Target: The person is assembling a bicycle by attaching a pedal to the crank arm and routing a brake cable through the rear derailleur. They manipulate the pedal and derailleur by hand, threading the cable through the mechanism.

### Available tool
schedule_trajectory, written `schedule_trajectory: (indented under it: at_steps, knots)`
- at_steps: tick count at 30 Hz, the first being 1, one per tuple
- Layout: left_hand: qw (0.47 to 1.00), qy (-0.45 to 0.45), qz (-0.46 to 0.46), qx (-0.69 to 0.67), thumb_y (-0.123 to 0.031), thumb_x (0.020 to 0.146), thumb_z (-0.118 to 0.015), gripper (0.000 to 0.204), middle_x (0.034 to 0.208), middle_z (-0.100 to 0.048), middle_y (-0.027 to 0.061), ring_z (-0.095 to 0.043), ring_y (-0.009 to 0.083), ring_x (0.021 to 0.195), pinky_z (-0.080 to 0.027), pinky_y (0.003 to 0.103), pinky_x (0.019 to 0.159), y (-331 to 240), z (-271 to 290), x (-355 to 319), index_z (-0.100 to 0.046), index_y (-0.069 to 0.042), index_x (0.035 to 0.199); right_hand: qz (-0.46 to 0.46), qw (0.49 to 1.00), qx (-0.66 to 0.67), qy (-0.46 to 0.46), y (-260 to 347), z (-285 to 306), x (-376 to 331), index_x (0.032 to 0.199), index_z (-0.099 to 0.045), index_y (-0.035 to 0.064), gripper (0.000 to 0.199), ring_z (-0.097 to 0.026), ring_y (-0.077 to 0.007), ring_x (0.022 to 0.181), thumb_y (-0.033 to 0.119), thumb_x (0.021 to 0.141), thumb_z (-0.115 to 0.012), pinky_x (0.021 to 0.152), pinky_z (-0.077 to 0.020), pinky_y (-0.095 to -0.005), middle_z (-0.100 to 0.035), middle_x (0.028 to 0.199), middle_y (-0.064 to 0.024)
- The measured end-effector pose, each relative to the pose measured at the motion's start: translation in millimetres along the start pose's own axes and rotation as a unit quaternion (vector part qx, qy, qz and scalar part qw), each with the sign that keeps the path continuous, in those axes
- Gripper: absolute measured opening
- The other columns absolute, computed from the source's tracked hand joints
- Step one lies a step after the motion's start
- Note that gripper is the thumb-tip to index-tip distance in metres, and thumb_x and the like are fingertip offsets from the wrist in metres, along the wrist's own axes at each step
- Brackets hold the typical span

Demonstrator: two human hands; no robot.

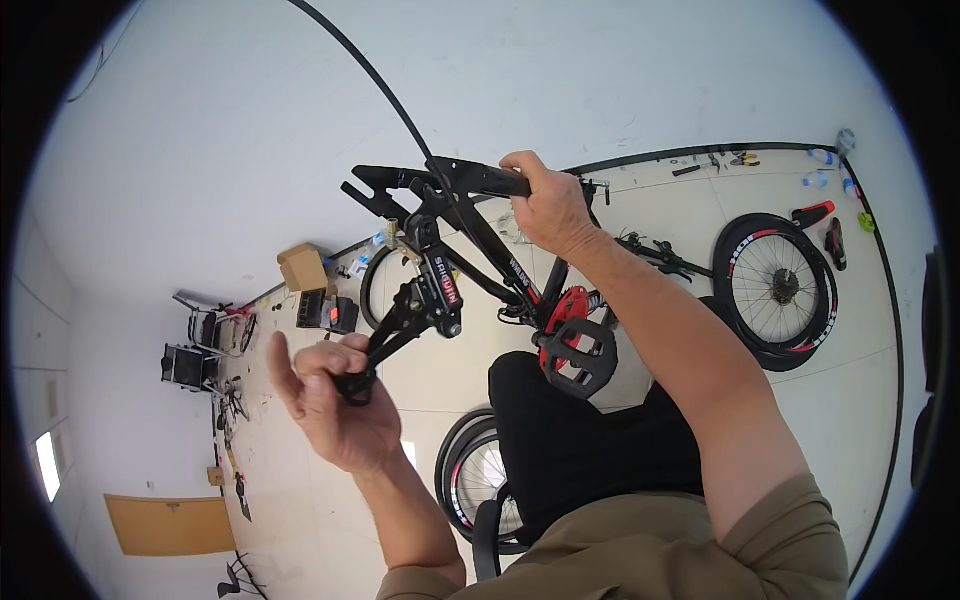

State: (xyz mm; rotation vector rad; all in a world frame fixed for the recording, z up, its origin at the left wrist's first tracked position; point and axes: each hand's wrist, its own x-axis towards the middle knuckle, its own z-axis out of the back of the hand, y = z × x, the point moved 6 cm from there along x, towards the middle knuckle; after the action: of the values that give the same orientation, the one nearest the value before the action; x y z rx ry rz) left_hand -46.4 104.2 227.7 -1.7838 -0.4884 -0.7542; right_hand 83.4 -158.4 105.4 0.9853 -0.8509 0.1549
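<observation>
A black bicycle frame (497, 262) is held up in front of me, its rear dropout end toward the left. My right hand (552, 207) is wrapped round a tube at the top of it. Hanging from the dropout is a black rear derailleur (433, 285), with a black cable (377, 80) arching up behind it. At the derailleur's lower cage end, my left hand (345, 405) pinches the cage between thumb and fingers, the index finger raised. Below the frame sit a red chainring (566, 312) and a black pedal (580, 358).
On the right a wheel with a cassette (776, 285) lies on the floor, near several bottles and a hammer (697, 165). Another wheel (485, 475) is by my leg. An open cardboard box (302, 267) stands at the left by the wall. Folded chairs (190, 367) are farther left.
</observation>
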Motion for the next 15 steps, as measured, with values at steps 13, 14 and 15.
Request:
schedule_trajectory:
  at_steps: [13, 14, 15]
  knots:
    - [0.957, -0.109, 0.213, -0.162, -0.016, 0.09, -0.062, 0.064, 0.136, -0.055, 0.0177, -0.054, 0.0319, 0.124, -0.044, 0.051, 0.103, 129, 0, -102, -0.038, -0.01, 0.149, -0.022, 0.999, 0.015, -0.018, -1, -1, 1, 0.112, -0.058, 0.008, 0.026, -0.069, -0.0383, 0.075, 0.002, 0.088, -0.062, 0.068, -0.0542, -0.0427, -0.069, 0.079, -0.0171]
    - [0.955, -0.087, 0.238, -0.151, -0.021, 0.094, -0.062, 0.063, 0.137, -0.055, 0.0173, -0.054, 0.0319, 0.123, -0.045, 0.052, 0.102, 139, -9, -104, -0.035, -0.014, 0.15, -0.028, 0.999, 0.012, -0.019, -3, 1, 0, 0.112, -0.058, 0.0079, 0.025, -0.069, -0.0382, 0.075, 0.002, 0.088, -0.062, 0.068, -0.0542, -0.0427, -0.069, 0.079, -0.0171]
    - [0.948, -0.091, 0.253, -0.17, -0.021, 0.095, -0.062, 0.063, 0.132, -0.058, 0.0166, -0.057, 0.0315, 0.12, -0.046, 0.051, 0.1, 150, -12, -108, -0.033, -0.013, 0.151, -0.034, 0.999, 0.011, -0.019, -3, 2, 0, 0.112, -0.058, 0.0078, 0.025, -0.069, -0.0381, 0.075, 0.002, 0.088, -0.062, 0.068, -0.0542, -0.0427, -0.069, 0.079, -0.0171]
